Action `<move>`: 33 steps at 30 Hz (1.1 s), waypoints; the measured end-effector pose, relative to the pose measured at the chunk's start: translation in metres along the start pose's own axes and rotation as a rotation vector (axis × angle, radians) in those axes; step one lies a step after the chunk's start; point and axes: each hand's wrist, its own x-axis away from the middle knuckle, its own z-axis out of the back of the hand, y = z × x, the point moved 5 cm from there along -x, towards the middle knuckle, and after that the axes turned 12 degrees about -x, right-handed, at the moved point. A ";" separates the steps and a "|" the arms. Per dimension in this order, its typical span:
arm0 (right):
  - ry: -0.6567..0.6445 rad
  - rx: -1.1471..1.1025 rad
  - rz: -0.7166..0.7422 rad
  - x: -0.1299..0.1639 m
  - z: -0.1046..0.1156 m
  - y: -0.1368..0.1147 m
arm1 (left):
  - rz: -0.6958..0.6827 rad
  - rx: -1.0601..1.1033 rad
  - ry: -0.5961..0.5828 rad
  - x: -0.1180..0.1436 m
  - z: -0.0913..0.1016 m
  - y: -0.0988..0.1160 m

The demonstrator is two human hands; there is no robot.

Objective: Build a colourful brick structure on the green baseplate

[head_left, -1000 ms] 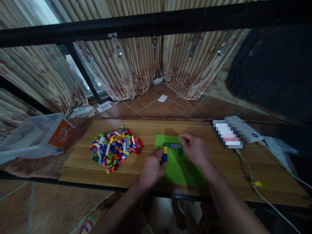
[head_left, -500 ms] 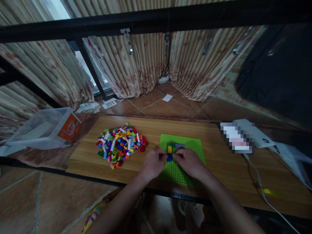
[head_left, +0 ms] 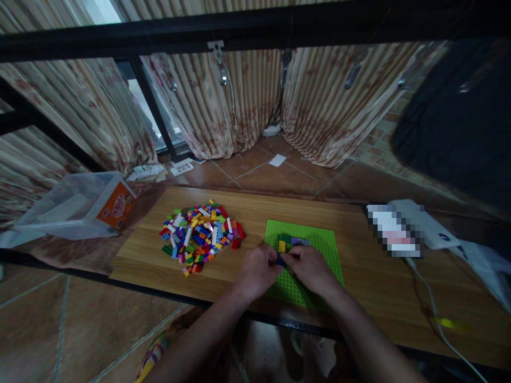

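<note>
Both forearms reach in from the near edge of the wooden table (head_left: 359, 276) and meet over the green baseplate (head_left: 319, 239). The left hand (head_left: 257, 271) and right hand (head_left: 309, 268) rest knuckles up, fingertips pinched together on a blue brick (head_left: 280, 260) sitting on the plate below a yellow brick (head_left: 281, 246). A pile of loose bricks (head_left: 202, 236) lies well to the left.

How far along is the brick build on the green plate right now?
Done: a few bricks, yellow, green and purple, sit on the green baseplate near its far edge. In hand: the left hand and right hand meet over a blue brick just below the yellow one. Left: most of the plate is bare studs, and the loose brick pile is large.
</note>
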 end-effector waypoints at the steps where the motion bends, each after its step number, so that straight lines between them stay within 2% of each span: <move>1: 0.004 -0.009 -0.005 0.000 0.000 0.001 | -0.015 -0.022 0.010 0.000 -0.001 0.000; 5: -0.020 -0.019 -0.040 -0.001 -0.001 0.002 | -0.051 -0.076 0.038 0.001 -0.007 0.001; 9: -0.032 -0.023 -0.068 -0.002 -0.001 0.003 | -0.040 -0.066 0.062 0.001 -0.008 -0.001; 16: -0.015 -0.024 -0.035 -0.003 0.000 0.002 | -0.032 -0.087 0.094 0.004 -0.009 0.000; 21: -0.065 -0.025 -0.076 -0.006 -0.002 0.003 | -0.022 -0.049 0.139 0.002 -0.012 -0.004; 28: -0.089 -0.130 -0.204 -0.009 -0.005 0.000 | 0.021 0.154 0.007 -0.015 -0.009 -0.013; 33: -0.133 -0.251 -0.240 -0.004 -0.006 -0.001 | 0.012 0.133 -0.024 -0.016 -0.002 -0.008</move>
